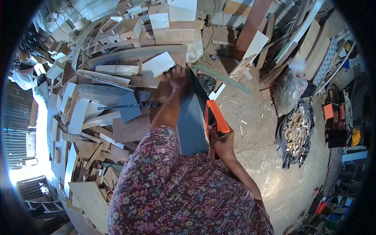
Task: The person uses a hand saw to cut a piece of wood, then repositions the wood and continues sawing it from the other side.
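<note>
A long dark grey board [192,121] runs away from me over the heap of wood. My left hand [178,77] reaches out and grips the board's far end, beside a white offcut [157,64]. My right hand [222,141] is shut on the orange handle of a handsaw [216,119], held against the board's right edge near my body. The saw's blade is mostly hidden behind the board. My floral sleeves [172,192] fill the lower middle of the view.
A big heap of wood offcuts and planks [102,90] covers the left and top. A twisted metal rod [127,105] lies on it. Bare concrete floor [266,156] lies right, with a plastic bag [288,92], a cloth holding wood chips [297,133], and leaning planks [291,35].
</note>
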{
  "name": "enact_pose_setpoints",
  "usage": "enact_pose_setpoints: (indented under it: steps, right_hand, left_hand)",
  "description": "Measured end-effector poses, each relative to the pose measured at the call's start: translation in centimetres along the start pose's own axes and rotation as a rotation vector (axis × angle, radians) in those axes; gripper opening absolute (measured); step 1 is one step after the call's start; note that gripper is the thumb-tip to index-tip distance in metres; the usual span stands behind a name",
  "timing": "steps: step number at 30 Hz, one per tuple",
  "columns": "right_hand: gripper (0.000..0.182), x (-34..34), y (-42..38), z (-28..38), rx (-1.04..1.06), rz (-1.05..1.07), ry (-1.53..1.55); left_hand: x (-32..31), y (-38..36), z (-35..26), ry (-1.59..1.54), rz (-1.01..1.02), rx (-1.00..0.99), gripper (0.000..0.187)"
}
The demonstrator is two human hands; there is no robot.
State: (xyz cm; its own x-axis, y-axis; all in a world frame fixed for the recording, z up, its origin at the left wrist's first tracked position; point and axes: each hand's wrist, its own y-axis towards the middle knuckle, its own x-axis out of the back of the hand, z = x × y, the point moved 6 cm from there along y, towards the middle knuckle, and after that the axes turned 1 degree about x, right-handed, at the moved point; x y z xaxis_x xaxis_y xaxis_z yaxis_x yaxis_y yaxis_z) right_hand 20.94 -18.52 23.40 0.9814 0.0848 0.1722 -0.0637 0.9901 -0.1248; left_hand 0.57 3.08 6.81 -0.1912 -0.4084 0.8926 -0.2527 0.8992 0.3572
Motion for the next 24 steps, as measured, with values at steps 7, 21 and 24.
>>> enact_pose_setpoints:
  steps: [7, 21, 24]
  right_hand:
    - [0.013, -2.4, 4.1, -1.5, 0.109, -0.025, -0.108]
    - [0.017, -0.5, 8.0, -3.7, -0.014, 0.021, 0.075]
    - [0.019, -1.8, 7.4, -3.1, 0.140, -0.064, -0.047]
  left_hand:
    - [-1.1, -0.3, 0.3, 0.088, -0.001, -0.071, 0.025]
    - [-0.4, -0.3, 0.7, 0.143, 0.068, 0.013, 0.031]
    - [0.4, -0.3, 0.3, 0.120, 0.137, 0.049, 0.030]
